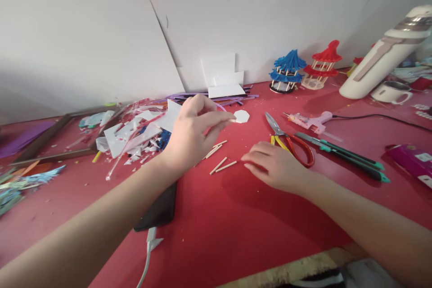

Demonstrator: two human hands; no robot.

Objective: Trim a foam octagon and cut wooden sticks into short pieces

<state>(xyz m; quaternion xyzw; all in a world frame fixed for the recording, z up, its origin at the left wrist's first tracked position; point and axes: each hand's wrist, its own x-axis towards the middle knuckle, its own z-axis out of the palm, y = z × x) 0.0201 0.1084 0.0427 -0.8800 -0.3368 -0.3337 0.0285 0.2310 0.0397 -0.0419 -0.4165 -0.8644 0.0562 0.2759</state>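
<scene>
Left hand point(194, 132): thumb and forefinger pressed together at the tips, just beside the white octagon; whether anything thin sits between them, I cannot tell.
Right hand point(276, 166): low over the table, fingers loosely curled, thumb a little apart from them, the tips near the end of a stick.
White octagon point(242, 117): flat on the red table point(216, 243), beyond the wooden sticks.
Wooden sticks point(226, 166): lying loose between the hands (some partly behind the left wrist).
Scissors point(275, 123): beyond the right hand, blades parted, beside the green-and-black cutter point(351, 155).
Glue gun point(313, 121): pink, on its side, farther back than the cutter.
Pagoda models point(288, 72): one blue, one red, near the wall.
</scene>
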